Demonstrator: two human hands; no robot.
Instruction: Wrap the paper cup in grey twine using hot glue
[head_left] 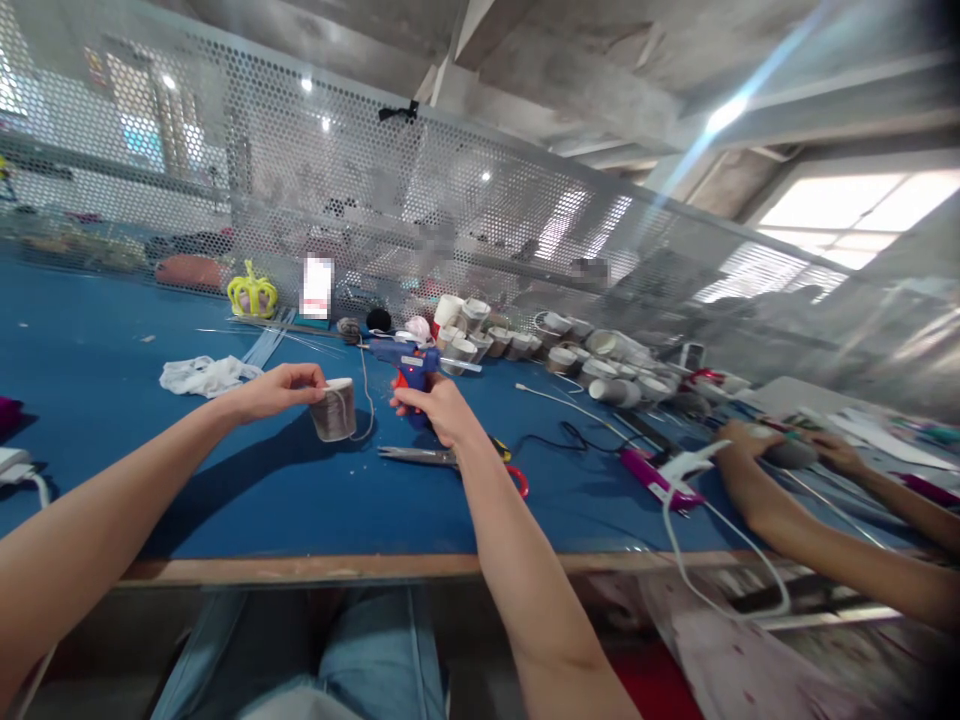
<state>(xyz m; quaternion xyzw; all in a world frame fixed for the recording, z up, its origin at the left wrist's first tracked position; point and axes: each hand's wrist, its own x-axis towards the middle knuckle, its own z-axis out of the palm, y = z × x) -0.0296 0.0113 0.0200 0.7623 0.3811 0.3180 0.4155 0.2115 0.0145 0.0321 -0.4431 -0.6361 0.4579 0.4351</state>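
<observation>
With its fingers closed on the rim, my left hand [289,388] holds a small cup [334,412] wrapped in grey-brown yarn. A loose strand of yarn [367,390] curves from the cup's right side up toward the balls at the back. My right hand [435,405] grips a blue hot glue gun [409,360] by its handle, the nozzle pointing left and a clear glue stick [459,367] sticking out of its rear. Scissors [420,456] with red handles lie on the blue table below the right hand, partly hidden by my forearm.
Several wrapped cups [461,348] stand at the back, with more [615,380] to the right. White cloth [206,376] and a yellow crown-shaped piece [253,292] lie left. A co-worker's hands [742,445] work at the right near a purple power strip [652,480]. A perforated metal screen [315,180] borders the table.
</observation>
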